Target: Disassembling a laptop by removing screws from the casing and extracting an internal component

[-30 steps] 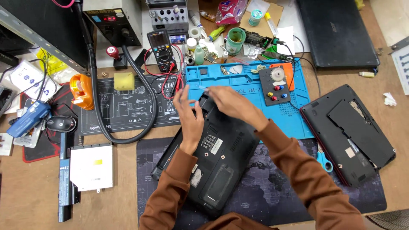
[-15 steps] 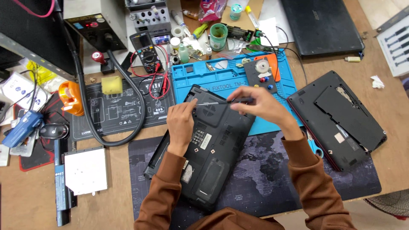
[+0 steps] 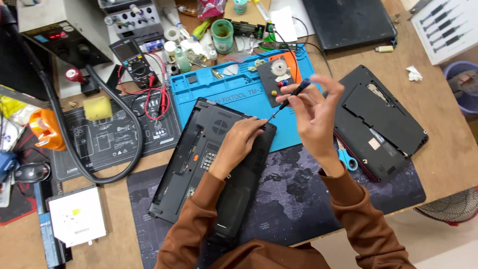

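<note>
Head view: you're pressing your left hand (image 3: 240, 143) flat on the laptop (image 3: 214, 164), which is lying base-up, tilted, partly on the blue mat (image 3: 234, 89) and partly on the dark map mat (image 3: 298, 194). Left fingers are spread loose, gripping nothing, w/ tips near the laptop's top right corner. Your right hand (image 3: 313, 112) is raised above the blue mat, thumb and fingers pinching a screwdriver (image 3: 289, 97) by its black handle. The shaft is slanting down-left, and its tip is hovering just off your left fingertips, near that same corner; can't tell if it's touching a screw.

To do this well: keep the left palm weighing the base down so it isn't rocking. Seat the tip square in the screw head before turning, and hold the driver upright, not slanted as now. Parts tray (image 3: 276, 74) is sitting just beyond the right hand; second laptop base (image 3: 381, 119) is lying to its right, apart.
</note>
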